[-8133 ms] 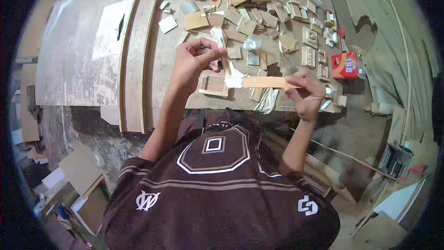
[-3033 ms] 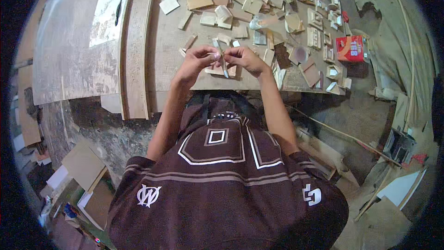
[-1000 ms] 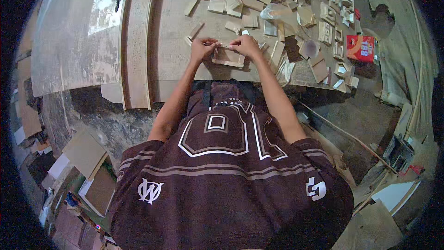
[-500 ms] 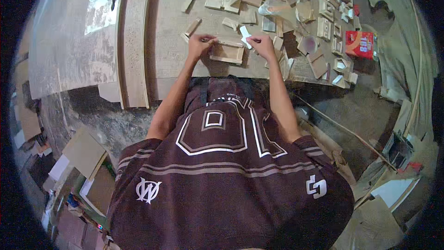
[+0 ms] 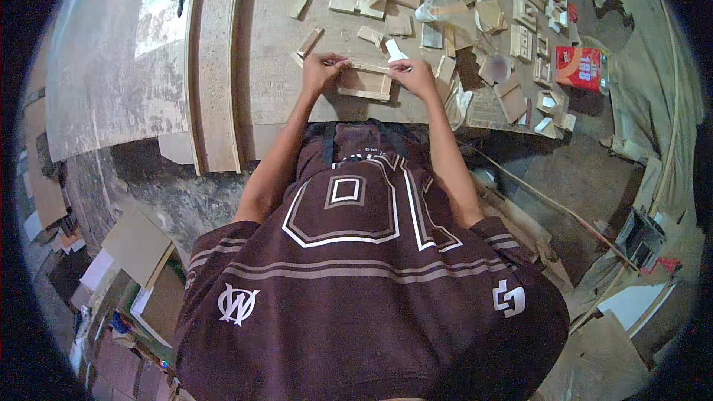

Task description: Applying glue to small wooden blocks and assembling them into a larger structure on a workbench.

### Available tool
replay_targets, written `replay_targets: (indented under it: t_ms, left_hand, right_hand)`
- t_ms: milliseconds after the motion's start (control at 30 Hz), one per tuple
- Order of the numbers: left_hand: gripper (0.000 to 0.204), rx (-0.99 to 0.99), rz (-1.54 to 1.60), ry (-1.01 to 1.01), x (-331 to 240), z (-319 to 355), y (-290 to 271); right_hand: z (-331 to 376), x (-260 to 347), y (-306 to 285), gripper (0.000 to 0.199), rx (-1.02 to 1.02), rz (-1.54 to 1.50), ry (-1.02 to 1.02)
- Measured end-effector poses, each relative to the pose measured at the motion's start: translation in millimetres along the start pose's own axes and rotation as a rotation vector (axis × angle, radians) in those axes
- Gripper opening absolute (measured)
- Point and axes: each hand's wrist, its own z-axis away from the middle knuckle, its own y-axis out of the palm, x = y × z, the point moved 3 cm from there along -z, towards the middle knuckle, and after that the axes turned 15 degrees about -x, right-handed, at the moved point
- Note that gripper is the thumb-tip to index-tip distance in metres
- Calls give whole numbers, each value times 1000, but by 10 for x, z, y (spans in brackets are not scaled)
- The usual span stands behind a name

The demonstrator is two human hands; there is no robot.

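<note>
Both hands, closer together now, fingers pinching wooden piece (image 5: 364, 82) ends (long axis left-right)

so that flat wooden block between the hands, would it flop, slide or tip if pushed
The flat rectangular pale wooden block looks rigid, with straight edges, so it probably won't flop. It lies flat and low on the rough chipboard tabletop, so it would likely slide, not tip or roll. The left hand and right hand touch its ends with fingertips only, which suggests it's fairly light.

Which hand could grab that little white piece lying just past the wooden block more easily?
The right hand, probably. Its fingertips sit right beside the white piece, while the left hand grips the far end of the wooden block and would have to cross over it.
</note>
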Motion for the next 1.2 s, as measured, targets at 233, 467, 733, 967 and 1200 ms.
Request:
replay_targets:
  t_ms: [233,467,733,967,1200]
  left_hand:
    - [25,5,-1,3,54,-14,28]
    - [26,12,18,41,-40,2,-8]
    - [28,-15,-77,90,-96,-3,-37]
    - [30,9,-76,72,-146,4,-45]
    - [28,-20,-24,59,-71,2,-22]
  right_hand:
    - [42,155,-29,34,-2,276,-39]
    - [60,181,-22,33,-5,338,-19]
    - [38,157,18,29,-58,240,-14]
    - [31,114,46,29,-88,259,37]
    - [22,43,83,31,-94,254,107]
